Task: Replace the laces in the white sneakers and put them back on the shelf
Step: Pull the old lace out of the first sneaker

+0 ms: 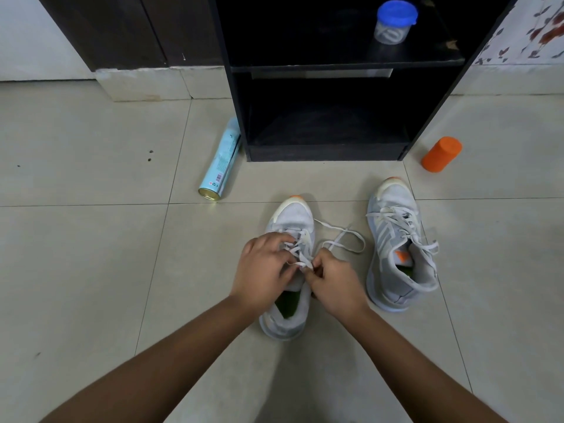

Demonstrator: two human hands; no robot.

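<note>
Two white sneakers stand on the tiled floor, toes toward the black shelf (335, 154). The left sneaker (291, 218) is under both my hands. My left hand (264, 270) lies over its lacing, fingers curled on the crossed lace. My right hand (331, 280) pinches the white lace (341, 239) at the shoe's right side; the loose end loops out to the right on the floor. The right sneaker (396, 239) stands apart, laced, with its lace ends hanging loose.
A light-blue spray can (221, 163) lies on the floor against the shelf's left foot. An orange container (441, 154) lies right of the shelf. A clear jar with a blue lid (395, 21) stands on the upper shelf board.
</note>
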